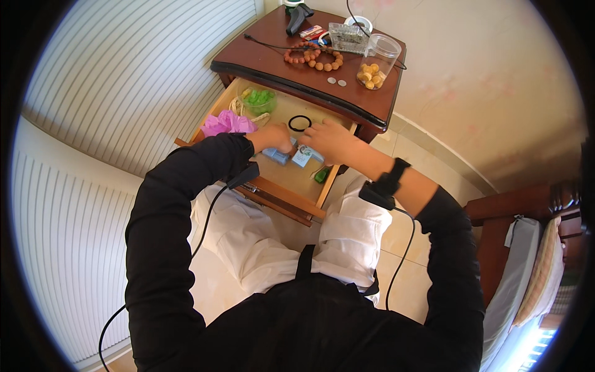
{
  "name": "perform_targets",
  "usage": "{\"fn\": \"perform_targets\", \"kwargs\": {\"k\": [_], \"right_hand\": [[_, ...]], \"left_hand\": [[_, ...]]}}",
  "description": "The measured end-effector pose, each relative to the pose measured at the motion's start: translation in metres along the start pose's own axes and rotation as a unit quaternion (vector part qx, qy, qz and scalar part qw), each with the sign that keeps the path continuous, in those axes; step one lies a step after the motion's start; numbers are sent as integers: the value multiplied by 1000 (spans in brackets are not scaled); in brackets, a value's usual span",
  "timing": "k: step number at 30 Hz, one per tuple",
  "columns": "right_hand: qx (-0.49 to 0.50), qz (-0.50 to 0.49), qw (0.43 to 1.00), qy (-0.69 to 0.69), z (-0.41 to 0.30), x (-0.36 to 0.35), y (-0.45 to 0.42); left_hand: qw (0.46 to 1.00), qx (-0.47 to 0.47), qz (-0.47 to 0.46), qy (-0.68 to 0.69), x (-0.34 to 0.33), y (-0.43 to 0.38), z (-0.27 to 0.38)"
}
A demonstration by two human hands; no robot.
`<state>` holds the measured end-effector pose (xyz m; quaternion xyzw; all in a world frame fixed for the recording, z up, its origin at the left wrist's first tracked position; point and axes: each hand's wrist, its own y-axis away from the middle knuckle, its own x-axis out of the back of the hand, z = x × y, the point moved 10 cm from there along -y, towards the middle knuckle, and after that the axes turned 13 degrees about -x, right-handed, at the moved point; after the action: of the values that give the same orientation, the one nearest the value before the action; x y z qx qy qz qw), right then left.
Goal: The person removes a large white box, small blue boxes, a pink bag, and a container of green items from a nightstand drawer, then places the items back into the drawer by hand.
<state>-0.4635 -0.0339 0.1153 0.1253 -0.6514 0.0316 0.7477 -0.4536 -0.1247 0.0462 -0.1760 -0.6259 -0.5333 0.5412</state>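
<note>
Both of my hands are inside the open wooden drawer [274, 179] of a nightstand. My left hand [275, 137] is bent over a light blue packet [277, 157], its fingers partly hidden; whether it grips the packet is unclear. Beside it, my right hand [328, 141] rests over a second light blue packet [302, 156] that bears writing, and its grip is hidden too. A black ring-shaped band [300, 123] lies just behind the hands. Pink plastic film [228, 122], a clear bowl of green pieces [258, 101] and beige cord [236, 106] are at the drawer's left. A green object [321, 175] lies front right.
On the nightstand top [265, 51] are two bead bracelets [327, 63], two coins [336, 82], a clear jar with yellow-orange items [377, 63], a black cable [274, 46] and a clear plastic box [348, 37]. A ribbed white panel [116, 83] stands left, a wall right.
</note>
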Motion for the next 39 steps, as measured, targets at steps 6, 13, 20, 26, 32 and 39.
{"fn": "perform_targets", "kwargs": {"k": [6, 13, 20, 26, 32, 39], "right_hand": [[-93, 182, 959, -198, 57, 123, 76], [-223, 209, 942, -138, 139, 112, 73], [-236, 280, 930, -42, 111, 124, 25], [-268, 258, 928, -20, 119, 117, -17], [-154, 410, 899, 9, 90, 125, 9], [-200, 20, 976, -80, 44, -19, -18]], "left_hand": [[998, -47, -1, 43, 54, 51, 32], [972, 2, 235, 13, 214, 60, -13], [942, 52, 309, -118, 231, 5, -81], [847, 45, 481, -221, 221, 20, -66], [935, -271, 223, -58, 141, 43, 48], [961, -255, -39, -97, -7, -47, 12]]}}
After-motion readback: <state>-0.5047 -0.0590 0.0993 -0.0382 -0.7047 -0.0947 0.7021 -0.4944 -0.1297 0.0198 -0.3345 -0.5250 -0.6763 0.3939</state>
